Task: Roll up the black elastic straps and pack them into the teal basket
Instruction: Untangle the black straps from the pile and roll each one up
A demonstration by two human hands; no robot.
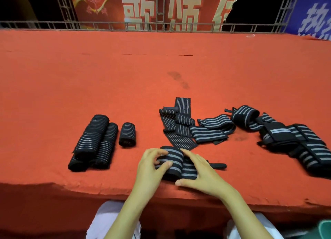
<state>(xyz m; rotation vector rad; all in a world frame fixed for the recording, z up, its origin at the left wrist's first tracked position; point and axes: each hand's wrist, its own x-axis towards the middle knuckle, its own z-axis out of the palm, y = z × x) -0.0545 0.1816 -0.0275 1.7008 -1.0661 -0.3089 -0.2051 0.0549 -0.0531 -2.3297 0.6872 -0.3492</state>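
Currently a black elastic strap (pixel 174 160) with broad grey stripes, partly rolled, is held at the near edge of the red-cloth table (pixel 125 74). The left hand (pixel 152 167) is curled round the rolled part, thumb and bent fingertips pinching it. The right hand (pixel 198 172) is laid over the strap's right side, fingers nearly straight and slightly spread, thumb set at the near edge. The strap's loose tail (pixel 217 165) is seen lying flat to the right of the right hand. Finished rolls (pixel 95 140) with thin stripes are grouped touching one another to the left, and one short roll (pixel 127 134) is stood just beside them. Unrolled thin-striped straps (pixel 179 126) are heaped just beyond the hands, with broad-striped straps (pixel 213 129) next to them. A further tangled pile (pixel 297 142) is seen at the far right. Only a corner of the teal basket (pixel 325 227) is seen, low at the right edge, below the table. On the red banner (pixel 100 4) behind, large cream characters "歌颂" can be read; a third is cut by a tear. White characters on the blue banner (pixel 315 9) are cropped, not legible. A metal truss (pixel 160 7) is set in front of the banners.
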